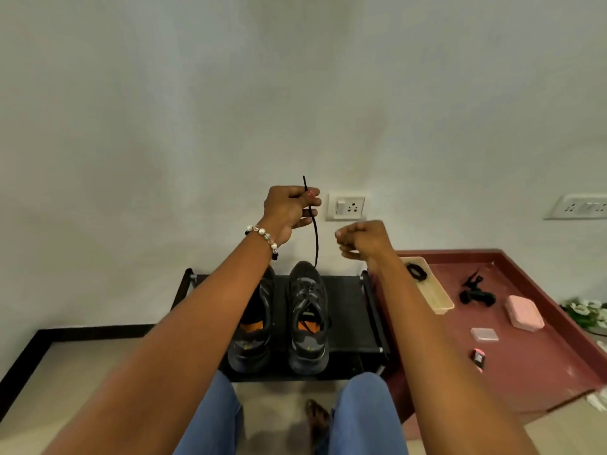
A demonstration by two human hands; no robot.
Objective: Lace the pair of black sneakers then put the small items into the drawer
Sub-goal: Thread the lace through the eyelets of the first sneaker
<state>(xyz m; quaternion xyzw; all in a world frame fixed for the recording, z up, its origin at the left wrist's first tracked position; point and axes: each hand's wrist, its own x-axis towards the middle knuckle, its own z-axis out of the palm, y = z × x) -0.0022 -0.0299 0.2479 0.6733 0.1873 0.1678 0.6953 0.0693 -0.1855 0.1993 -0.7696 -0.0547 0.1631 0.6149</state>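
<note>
Two black sneakers with orange insoles stand side by side on a low black rack (348, 290): the left sneaker (254, 326) is partly hidden by my left forearm, the right sneaker (308, 318) is in full view. My left hand (290, 210), raised above them, grips a black shoelace (316, 238) that runs taut down to the right sneaker's toe end. My right hand (359, 239) hovers to the right of the lace with curled fingers; nothing shows in it.
On the maroon ledge (525, 382) at right lie a beige tray (433, 293) with a black coil, a black clip-like object (474, 292), a pink box (524, 312), a small clear case (484, 334) and a small pink-black item (478, 358). A wall socket (346, 207) sits behind my hands.
</note>
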